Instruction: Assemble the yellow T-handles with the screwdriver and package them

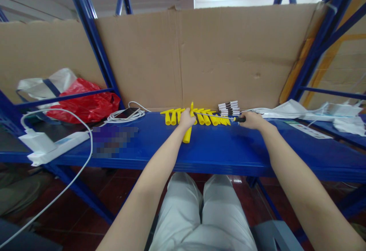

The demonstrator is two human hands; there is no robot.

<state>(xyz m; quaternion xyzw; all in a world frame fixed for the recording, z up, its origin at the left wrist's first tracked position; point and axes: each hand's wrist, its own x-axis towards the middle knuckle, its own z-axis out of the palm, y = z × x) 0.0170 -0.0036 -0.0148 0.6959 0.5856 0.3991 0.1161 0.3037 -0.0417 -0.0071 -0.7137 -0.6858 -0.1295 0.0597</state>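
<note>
My left hand (188, 119) is closed around a yellow T-shaped plastic piece (187, 135), whose round tubular end points toward me. In my right hand (252, 120) is a screwdriver (239, 119) with a black and yellow handle. Its long thin shaft reaches left, and the tip ends close to the held yellow piece; I cannot tell whether they touch. Behind and beside my left hand, several more yellow T-shaped pieces (215, 120) lie in a row. A stack of white sticks with dark bands (229, 108) sits past the row's right end, near the screwdriver.
The blue shelf top (160, 150) has a cardboard sheet (228, 53) standing along its back. To the left are a red plastic bag (85, 98), a coiled white cable (126, 117) and a power strip (61, 148) with a looping cord. A printed card (309, 130) lies at right.
</note>
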